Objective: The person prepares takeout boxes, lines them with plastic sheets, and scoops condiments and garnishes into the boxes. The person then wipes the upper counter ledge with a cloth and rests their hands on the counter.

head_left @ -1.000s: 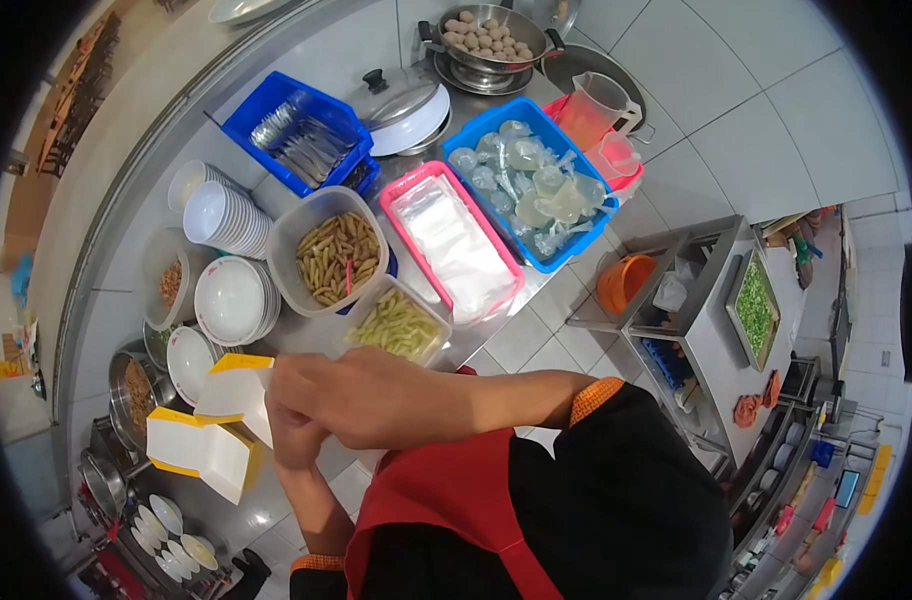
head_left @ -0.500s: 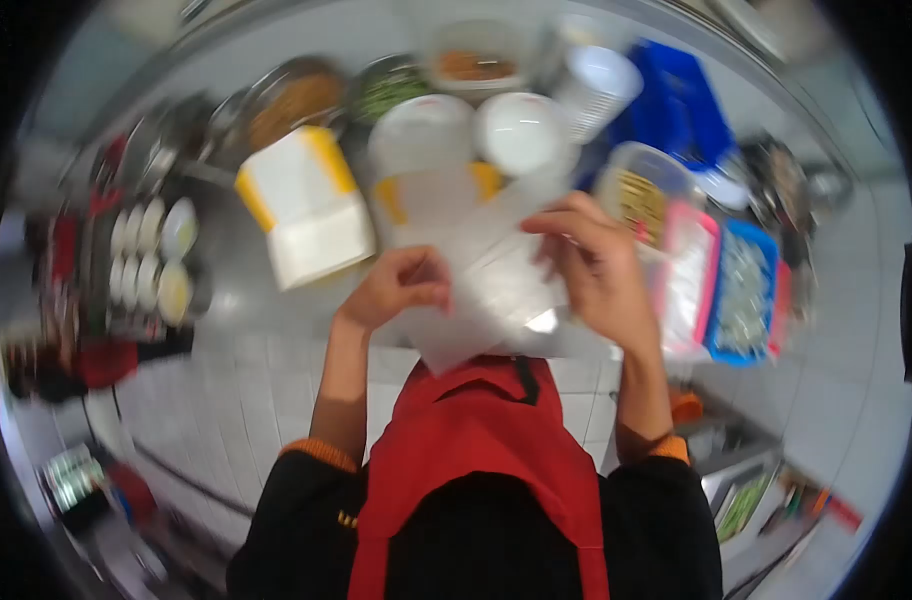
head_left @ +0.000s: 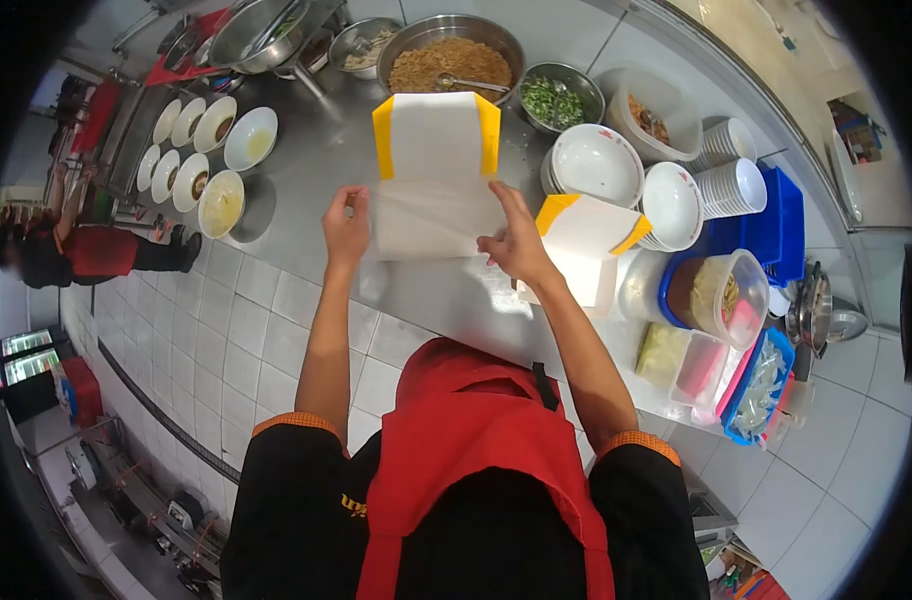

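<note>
A white takeaway box point(head_left: 439, 130) with yellow side flaps lies opened out on the steel counter. A thin translucent paper sheet point(head_left: 431, 215) covers its near half. My left hand point(head_left: 346, 228) is at the sheet's left edge, thumb and fingers curled together against it. At the sheet's right edge is my right hand point(head_left: 519, 238), index finger stretched forward and thumb apart from it, touching the paper. A second yellow-and-white box point(head_left: 583, 240) stands open just right of my right hand, partly hidden behind the wrist.
Behind the boxes are a metal bowl of brown minced food point(head_left: 446, 60) and a bowl of chopped greens point(head_left: 554, 98). White bowls point(head_left: 596, 165) are stacked at right, near plastic tubs point(head_left: 716, 290). Several small bowls point(head_left: 216, 125) line the left; another person point(head_left: 101, 255) stands beyond.
My view has turned, shifting the counter. The paper sheet, loose and tilted between my hands before, now lies over the left box. My hands have moved forward to its sides.
</note>
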The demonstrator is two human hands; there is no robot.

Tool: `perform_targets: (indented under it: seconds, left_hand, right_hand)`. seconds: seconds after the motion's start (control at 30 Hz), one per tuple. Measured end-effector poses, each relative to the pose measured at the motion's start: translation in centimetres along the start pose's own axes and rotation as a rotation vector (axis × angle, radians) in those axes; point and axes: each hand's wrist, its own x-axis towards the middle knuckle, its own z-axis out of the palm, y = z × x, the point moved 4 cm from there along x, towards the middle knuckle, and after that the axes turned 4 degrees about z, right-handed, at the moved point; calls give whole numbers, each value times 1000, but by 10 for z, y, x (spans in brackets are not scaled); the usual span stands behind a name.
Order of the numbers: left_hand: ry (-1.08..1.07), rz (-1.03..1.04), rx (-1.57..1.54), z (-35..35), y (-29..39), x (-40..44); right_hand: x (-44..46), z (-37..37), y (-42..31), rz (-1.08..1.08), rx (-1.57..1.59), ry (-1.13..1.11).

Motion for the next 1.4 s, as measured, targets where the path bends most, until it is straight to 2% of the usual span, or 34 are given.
perform_targets:
  seconds: [0.03, 0.1, 0.17, 0.23, 0.33, 0.4, 0.47, 0.5, 0.57, 0.77, 0.83, 0.87, 0.9, 0.93, 0.97, 1.0, 1.03, 1.07, 1.1, 1.17, 1.2, 1.23, 1.27, 1.3, 1.33, 1.37, 1.4]
  left_hand:
    - [41, 291, 146, 1, -2, 2]
    - [6, 275, 187, 5, -12, 7]
    - [-31, 260, 226, 9, -13, 8]
    - [137, 204, 503, 5, -7, 8]
    - [239, 244, 669, 15, 22, -8]
    - [21, 172, 706, 50, 58, -37]
    - [-182, 43, 751, 88, 57, -51]
    - [-172, 35, 752, 100, 53, -52]
    - [-333, -202, 770, 120, 28, -46]
    - [-428, -213, 889, 129, 17, -50]
    - [-424, -219, 894, 127, 12, -52]
    - [-422, -226, 887, 132, 8, -53]
    - [-409, -238, 857, 133, -3, -54]
    - [-298, -182, 790, 135, -10, -58]
    - [-414, -137, 804, 139, -54, -53]
    - [-435, -243, 867, 136, -8, -53]
    - [-479, -263, 938, 141, -39, -43]
    - [-465, -236, 1001, 140, -25, -42]
    - [-471, -240, 1019, 139, -19, -38]
    - [-455, -197, 1067, 138, -14, -32]
    - [-363, -134, 1085, 136, -3, -34]
    - [-264, -69, 1098, 134, 6, -37]
    - [-272, -37, 1099, 129, 10, -32]
    - [-238, 108, 1054, 122, 18, -24]
    - [-205, 251, 1009, 115, 29, -18]
    - [-213, 274, 1019, 110, 39, -16]
    - [-44, 448, 1015, 103, 59, -17]
  right_hand:
    - [4, 1, 4, 35, -50, 41]
    - [13, 3, 21, 72, -103, 76]
    - [21, 5, 33, -20, -304, 163]
    - [24, 7, 40, 3, -308, 178]
    - [24, 9, 38, 40, -353, 211]
    - [24, 11, 40, 50, -399, 216]
    - [24, 13, 41, -41, -581, 244]
    - [25, 14, 39, -47, -583, 233]
    - [26, 13, 37, 34, -515, 204]
    - [23, 19, 30, 10, -557, 217]
    - [13, 20, 33, -152, -476, 227]
    - [3, 25, 52, -495, -475, 236]
    - [-6, 35, 81, -297, -131, 51]
    - [-40, 33, 51, -351, -162, 158]
    - [-66, 23, 17, -548, -197, 245]
    - [-92, 4, -35, -278, -16, 94]
    - [-117, -16, -62, -109, 22, 22]
    - [-139, -32, -75, 47, 87, -57]
    - [-162, -57, -82, 68, 77, 28]
    - [-219, -105, -91, 148, 263, 146]
    - [-242, -137, -73, -28, 88, 398]
    - [-276, -170, -63, 60, 183, 658]
    - [-311, -202, -54, 126, 228, 934]
    - [-346, -229, -38, 155, -33, 1264]
    - [-379, -247, -26, 236, -424, 1477]
    - [-413, -262, -2, 321, -782, 1519]
    - [-444, -268, 24, 408, -1146, 1519]
